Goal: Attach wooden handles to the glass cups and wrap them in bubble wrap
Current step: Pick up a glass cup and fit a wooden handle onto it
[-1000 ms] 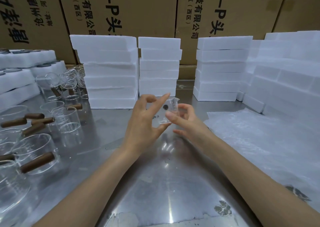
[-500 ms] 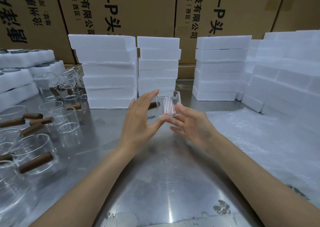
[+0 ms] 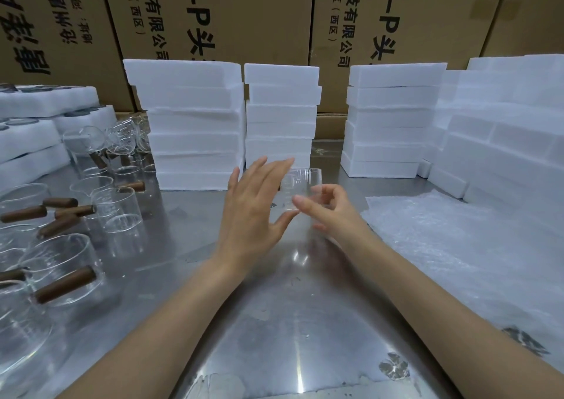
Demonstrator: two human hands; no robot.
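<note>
Glass cup [image 3: 300,185], one, held above the steel worktop [image 3: 274,322] between both hands; left hand [image 3: 253,206] with fingers straight, thumb tip under the cup's base; right hand [image 3: 329,209] with fingers curled round its near side; the cup's handle side hidden behind the left hand; finished cups with wooden handles [image 3: 65,282] at left, at least eight, several cut off; foam block stacks [image 3: 189,124], three counted at centre, more at right; bubble wrap [image 3: 451,240], one pile.
</note>
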